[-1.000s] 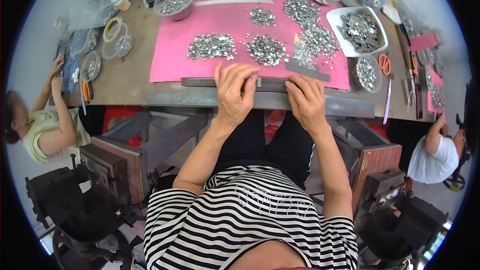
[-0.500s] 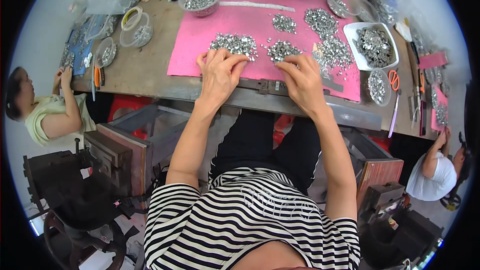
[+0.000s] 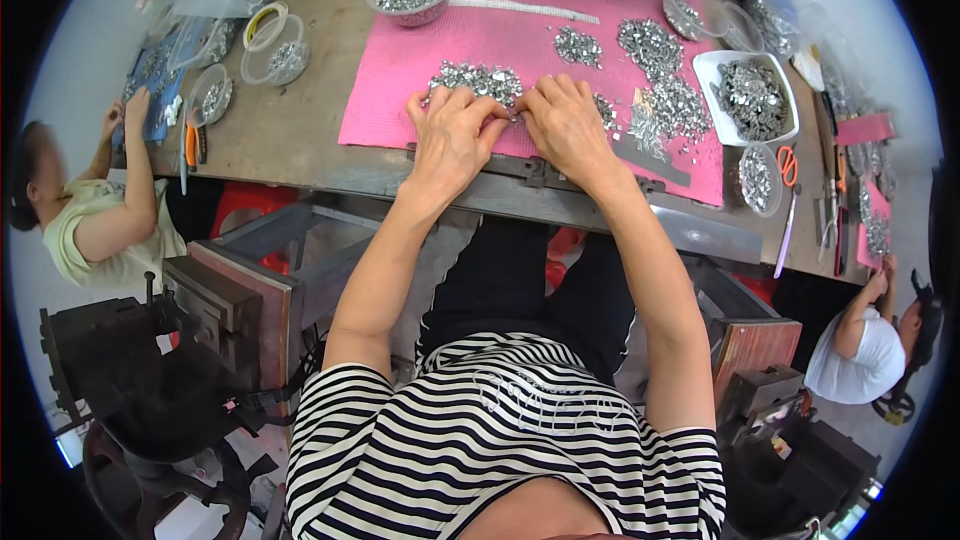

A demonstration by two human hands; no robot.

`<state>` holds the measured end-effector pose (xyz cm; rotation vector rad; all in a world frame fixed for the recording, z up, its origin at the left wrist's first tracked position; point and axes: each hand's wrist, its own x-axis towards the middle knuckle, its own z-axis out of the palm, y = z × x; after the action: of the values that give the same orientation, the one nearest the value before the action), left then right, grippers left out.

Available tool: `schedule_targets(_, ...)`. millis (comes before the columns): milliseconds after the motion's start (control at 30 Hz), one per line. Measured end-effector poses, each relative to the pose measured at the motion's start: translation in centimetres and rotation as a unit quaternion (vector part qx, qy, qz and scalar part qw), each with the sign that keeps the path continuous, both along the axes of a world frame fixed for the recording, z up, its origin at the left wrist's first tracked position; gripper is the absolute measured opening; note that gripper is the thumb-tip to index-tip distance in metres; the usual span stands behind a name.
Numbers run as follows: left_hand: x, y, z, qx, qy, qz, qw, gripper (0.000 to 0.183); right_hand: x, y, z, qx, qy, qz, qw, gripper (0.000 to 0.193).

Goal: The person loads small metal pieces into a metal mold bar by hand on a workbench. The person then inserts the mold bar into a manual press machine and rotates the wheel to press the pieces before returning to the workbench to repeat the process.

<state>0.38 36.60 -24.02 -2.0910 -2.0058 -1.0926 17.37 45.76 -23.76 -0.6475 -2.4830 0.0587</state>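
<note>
Silver flat metal bits sit heaped on the pink textured mat, right by the left hand. Its fingers and the right hand's curl close together, can't tell what's pinched. Probably light, stiff, slippery; grab edges.

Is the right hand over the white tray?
No, the right hand is beside the left hand over the pink mat, left of the white tray.

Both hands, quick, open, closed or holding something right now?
Left hand: curled by the silver pieces; whether it grips any can't be told.
Right hand: curled, grip hidden; can't tell.
</note>
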Motion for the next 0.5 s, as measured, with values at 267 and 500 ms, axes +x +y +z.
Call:
schedule_targets(267,-0.1,0.5,-0.5,0.008,0.009,-0.024,1.0,0.008,1.8,-0.3,0.9,-0.052,0.022,-0.031,0.998,0.008)
schedule_targets(500,-0.2,-0.5,0.2,-0.005,0.021,-0.014,1.0,0.007,4.0,-0.1,1.7,-0.136,0.066,-0.04,0.988,0.006)
